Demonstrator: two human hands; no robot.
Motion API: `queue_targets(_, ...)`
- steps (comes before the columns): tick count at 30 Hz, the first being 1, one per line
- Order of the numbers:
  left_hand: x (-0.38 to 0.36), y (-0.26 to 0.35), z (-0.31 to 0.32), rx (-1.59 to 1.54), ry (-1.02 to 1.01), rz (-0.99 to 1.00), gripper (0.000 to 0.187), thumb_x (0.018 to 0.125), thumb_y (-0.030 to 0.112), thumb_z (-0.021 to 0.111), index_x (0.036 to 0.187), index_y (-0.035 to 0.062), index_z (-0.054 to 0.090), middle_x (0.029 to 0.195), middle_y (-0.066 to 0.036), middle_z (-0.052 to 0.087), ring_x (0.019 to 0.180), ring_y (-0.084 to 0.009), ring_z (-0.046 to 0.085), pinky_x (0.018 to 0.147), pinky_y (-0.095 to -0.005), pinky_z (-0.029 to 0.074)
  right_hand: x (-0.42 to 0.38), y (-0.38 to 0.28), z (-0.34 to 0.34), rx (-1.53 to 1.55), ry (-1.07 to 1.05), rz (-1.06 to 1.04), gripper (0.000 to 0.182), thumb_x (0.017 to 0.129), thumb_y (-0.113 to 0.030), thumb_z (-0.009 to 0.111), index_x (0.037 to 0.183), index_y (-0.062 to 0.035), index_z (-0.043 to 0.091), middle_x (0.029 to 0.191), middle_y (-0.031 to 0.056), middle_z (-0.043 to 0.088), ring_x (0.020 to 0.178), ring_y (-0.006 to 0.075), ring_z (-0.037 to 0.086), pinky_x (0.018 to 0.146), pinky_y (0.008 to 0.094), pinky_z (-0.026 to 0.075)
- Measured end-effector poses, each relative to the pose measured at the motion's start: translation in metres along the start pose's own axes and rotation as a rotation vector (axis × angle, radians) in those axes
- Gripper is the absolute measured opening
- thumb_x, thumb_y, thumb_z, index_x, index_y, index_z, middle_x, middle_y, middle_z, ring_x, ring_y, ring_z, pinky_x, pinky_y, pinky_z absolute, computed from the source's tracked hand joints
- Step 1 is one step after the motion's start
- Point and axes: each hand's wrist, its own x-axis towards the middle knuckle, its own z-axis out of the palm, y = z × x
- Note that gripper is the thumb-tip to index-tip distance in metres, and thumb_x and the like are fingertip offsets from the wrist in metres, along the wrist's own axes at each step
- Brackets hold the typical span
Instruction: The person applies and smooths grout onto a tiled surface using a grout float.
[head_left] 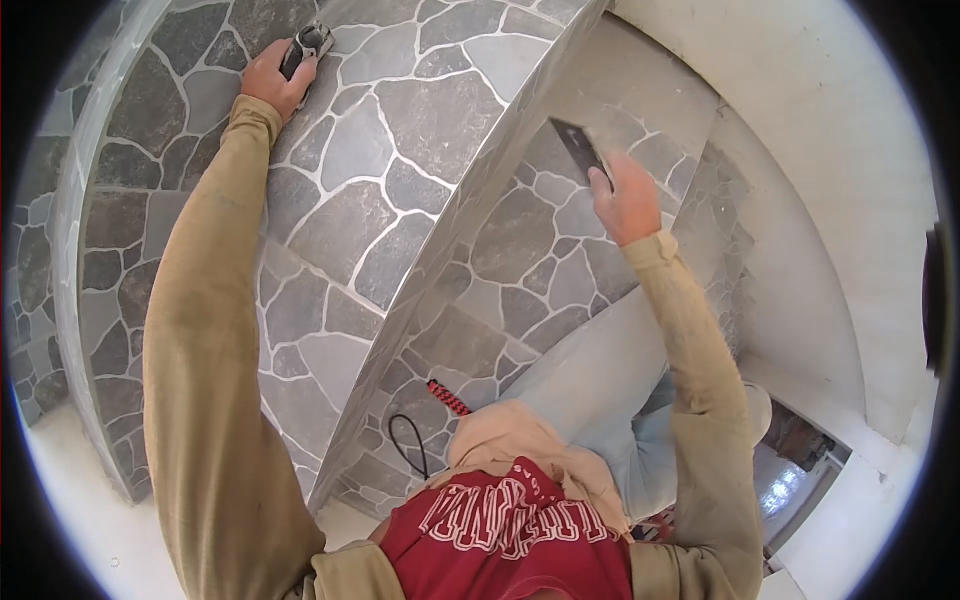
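Note:
My left hand (278, 82) is closed around a small black-and-silver tool (311, 42), its kind unclear, on the upper step (350, 215) of grey stone pattern with white joints. The fingers wrap the tool's near side and hide part of it. Over the lower step (510, 230), my right hand (630, 200) grips a thin, dark, flat blade-like piece (575, 142) between thumb and fingers. That piece points up and left, toward the step's edge (450, 215).
A curved pale wall (790, 180) rises on the right. Near my lap lie a red-and-black braided cord (447, 397) and a black loop (407, 445) on the lower step. At lower right there is a recessed opening (795, 475). Another curved edge (85, 250) borders the left.

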Motion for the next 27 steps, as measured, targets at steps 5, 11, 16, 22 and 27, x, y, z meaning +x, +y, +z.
queue_targets(5, 0.001, -0.006, 0.004, 0.011, 0.049, 0.064, 0.041, 0.083, 0.038, 0.067, 0.109, 0.0060, 0.069, 0.098, -0.020, 0.070, 0.093, -0.0380, 0.067, 0.083, -0.0428, 0.052, -0.076, -0.057, 0.042, 0.506, -0.500, 0.607, 0.032, 0.079, -0.030, 0.072, 0.089, 0.0001, 0.067, 0.077, 0.0206, 0.068, 0.068, 0.0371, 0.064, 0.067, 0.0448, 0.052)
queue_targets(11, 0.002, -0.007, 0.003, 0.019, -0.001, 0.027, 0.041, 0.083, 0.038, 0.067, 0.108, 0.0060, 0.069, 0.097, -0.019, 0.070, 0.092, -0.0374, 0.067, 0.082, -0.0426, 0.052, -0.120, -0.135, 0.102, 0.789, -0.139, 0.878, 0.036, 0.079, -0.028, 0.074, 0.097, 0.0020, 0.067, 0.078, 0.0191, 0.067, 0.073, 0.0327, 0.066, 0.069, 0.0430, 0.053)
queue_targets(16, 0.003, -0.006, 0.002, 0.024, -0.012, -0.012, 0.042, 0.082, 0.039, 0.067, 0.106, 0.0054, 0.069, 0.096, -0.019, 0.070, 0.089, -0.0379, 0.067, 0.079, -0.0422, 0.052, -0.113, -0.148, 0.174, 0.552, 0.035, 0.743, 0.036, 0.079, -0.023, 0.068, 0.102, 0.0046, 0.065, 0.086, 0.0287, 0.068, 0.082, 0.0481, 0.066, 0.078, 0.0518, 0.053)
queue_targets(22, 0.006, -0.003, 0.005, 0.003, 0.025, 0.001, 0.042, 0.080, 0.039, 0.069, 0.102, 0.0036, 0.069, 0.090, -0.021, 0.070, 0.086, -0.0382, 0.067, 0.077, -0.0430, 0.052, -0.078, -0.119, 0.121, 0.568, 0.215, 0.683, 0.036, 0.082, -0.020, 0.062, 0.112, 0.0012, 0.063, 0.094, 0.0297, 0.067, 0.093, 0.0481, 0.063, 0.081, 0.0536, 0.051)
queue_targets(27, 0.001, -0.002, 0.003, 0.006, 0.023, -0.014, 0.040, 0.080, 0.037, 0.069, 0.102, 0.0031, 0.069, 0.090, -0.021, 0.070, 0.086, -0.0371, 0.068, 0.078, -0.0424, 0.052, -0.050, -0.091, 0.150, 0.425, -0.068, 0.701, 0.037, 0.082, -0.020, 0.061, 0.113, -0.0002, 0.062, 0.092, 0.0283, 0.068, 0.090, 0.0490, 0.063, 0.080, 0.0533, 0.051)
